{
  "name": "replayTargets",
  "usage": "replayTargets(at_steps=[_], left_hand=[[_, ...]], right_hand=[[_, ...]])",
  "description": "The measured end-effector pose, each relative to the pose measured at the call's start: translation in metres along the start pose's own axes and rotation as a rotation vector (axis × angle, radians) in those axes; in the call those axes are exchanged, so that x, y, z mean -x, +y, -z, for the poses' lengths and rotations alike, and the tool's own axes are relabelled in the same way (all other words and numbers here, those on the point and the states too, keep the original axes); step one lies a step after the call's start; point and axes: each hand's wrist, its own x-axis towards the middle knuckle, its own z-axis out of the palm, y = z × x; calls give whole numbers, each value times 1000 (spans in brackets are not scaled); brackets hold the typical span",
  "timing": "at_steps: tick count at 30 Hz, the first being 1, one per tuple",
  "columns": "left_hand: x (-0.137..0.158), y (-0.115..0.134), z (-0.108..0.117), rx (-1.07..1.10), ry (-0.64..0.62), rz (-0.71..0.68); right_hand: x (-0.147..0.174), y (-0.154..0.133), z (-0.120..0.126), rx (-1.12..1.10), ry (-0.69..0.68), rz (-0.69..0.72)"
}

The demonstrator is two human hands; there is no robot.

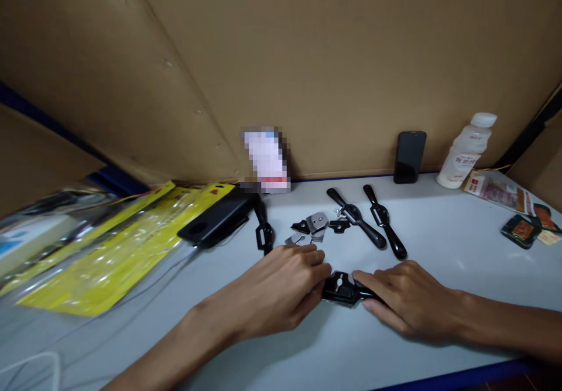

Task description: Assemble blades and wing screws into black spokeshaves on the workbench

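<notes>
1. Spokeshave [345, 292] at 5 o'clock in view; L hand [294, 283], R hand [401, 297] gripping opp. ends.
2. Cap [332, 285] on, prob. near done.
3. Remaining: bare frames [387, 228] 10 & 1 o'clock from it, loose blades [312, 225] at 11.

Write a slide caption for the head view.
Left grip and right grip hold a black handled tool; loose metal plates and three similar tool frames lie beyond.
</notes>
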Motion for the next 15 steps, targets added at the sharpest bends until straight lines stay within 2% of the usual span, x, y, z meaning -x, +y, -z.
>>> replayTargets(at_steps=[6, 15], left_hand=[[2, 0, 6, 28, -91, 39], [5, -5, 3, 36, -53, 19]], right_hand=[[2, 0, -1, 51, 7, 37], [1, 0, -1, 14, -6, 7]])
